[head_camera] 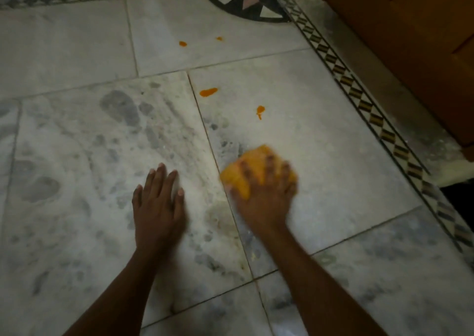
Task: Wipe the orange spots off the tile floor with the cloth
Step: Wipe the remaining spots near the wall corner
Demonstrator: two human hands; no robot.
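R hand (266,197) lies palm-down on a crumpled yellow cloth (252,171), fingers spread over the top and pressing it to the marble tile floor (333,143); the cloth bulges out ahead of and to the left of the fingertips, w/ the palm covering its near edge. Hand and cloth are blurred, so how tightly the fingers curl into the fabric can't be told. L hand (157,202) is flat on the next tile over, fingers extended, holding nothing, just left of the grout line that runs between the two hands. Four orange spots lie beyond the cloth: a smear (208,92) beside the grout line, a drip-shaped spot (260,110) to its right, and two small ones (183,43) (219,38) farther off on the next tile. All are apart from the cloth. A patterned border strip (359,97) runs along the right, w/ a wooden cabinet (410,40) past it.
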